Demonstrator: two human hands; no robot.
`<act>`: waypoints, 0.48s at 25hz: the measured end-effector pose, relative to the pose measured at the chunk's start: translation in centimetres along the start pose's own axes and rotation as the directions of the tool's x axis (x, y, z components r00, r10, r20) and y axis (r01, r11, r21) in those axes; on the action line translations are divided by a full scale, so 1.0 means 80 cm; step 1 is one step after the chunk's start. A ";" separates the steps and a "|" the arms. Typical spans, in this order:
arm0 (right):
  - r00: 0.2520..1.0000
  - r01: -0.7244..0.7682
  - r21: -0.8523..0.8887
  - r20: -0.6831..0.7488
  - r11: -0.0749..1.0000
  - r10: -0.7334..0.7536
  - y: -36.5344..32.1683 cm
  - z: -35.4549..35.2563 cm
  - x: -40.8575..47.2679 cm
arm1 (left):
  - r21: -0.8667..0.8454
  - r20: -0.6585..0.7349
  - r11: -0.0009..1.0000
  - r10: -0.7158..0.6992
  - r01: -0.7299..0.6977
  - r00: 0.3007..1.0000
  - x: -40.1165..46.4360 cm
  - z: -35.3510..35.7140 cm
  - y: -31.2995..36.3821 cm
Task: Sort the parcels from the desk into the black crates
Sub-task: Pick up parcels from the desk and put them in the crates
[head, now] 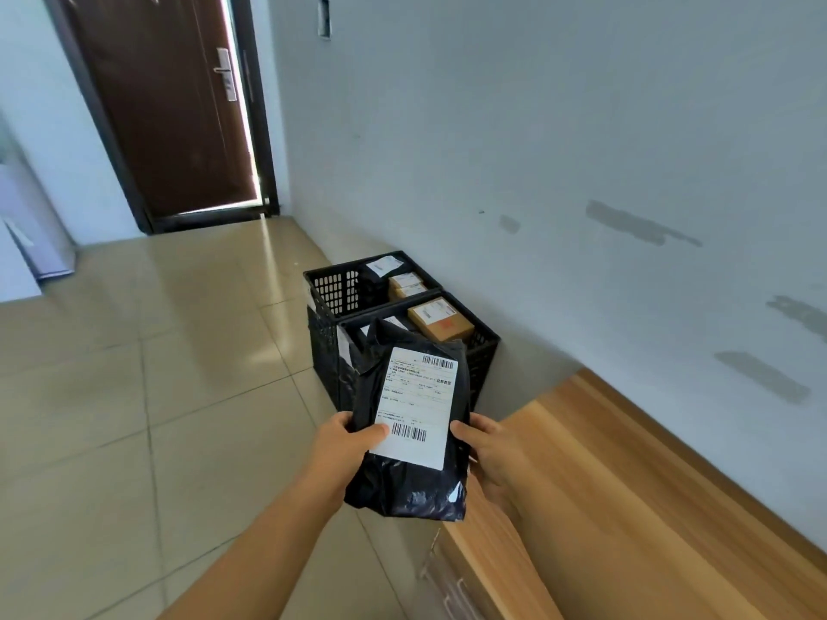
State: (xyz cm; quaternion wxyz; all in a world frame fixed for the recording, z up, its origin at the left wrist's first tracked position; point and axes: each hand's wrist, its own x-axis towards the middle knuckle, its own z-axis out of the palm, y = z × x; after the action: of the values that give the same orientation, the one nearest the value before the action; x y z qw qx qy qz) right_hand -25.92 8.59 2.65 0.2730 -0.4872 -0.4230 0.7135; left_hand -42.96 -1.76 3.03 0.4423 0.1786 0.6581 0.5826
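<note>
A white label (pixel 416 407) with two barcodes is stuck on the black parcel (pixel 409 440); only the characters 业务类型 can be read, the rest being too small. Labels on the crated parcels are illegible.

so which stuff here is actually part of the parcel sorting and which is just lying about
Part of the job:
black parcel, held by left hand and right hand
near crate
far crate
cardboard box in the near crate
wooden desk

Just there:
brown door
tiled floor
wall
</note>
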 end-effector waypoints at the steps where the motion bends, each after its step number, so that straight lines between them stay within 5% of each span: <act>1: 1.000 -0.002 -0.019 0.008 1.000 0.002 0.000 0.019 0.016 | -0.013 -0.016 1.000 -0.008 0.008 1.000 0.016 -0.017 0.004; 12: 0.984 -0.050 -0.090 0.168 0.995 0.064 -0.047 0.161 0.227 | -0.041 -0.190 0.998 -0.049 0.042 0.981 0.216 -0.107 0.064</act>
State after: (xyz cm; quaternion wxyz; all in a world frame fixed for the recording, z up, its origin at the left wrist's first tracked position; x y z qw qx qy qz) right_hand -44.74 20.62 -0.37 0.1940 -0.4474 -0.4608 0.7416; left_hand -60.63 7.32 0.70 0.3935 0.0985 0.6905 0.5989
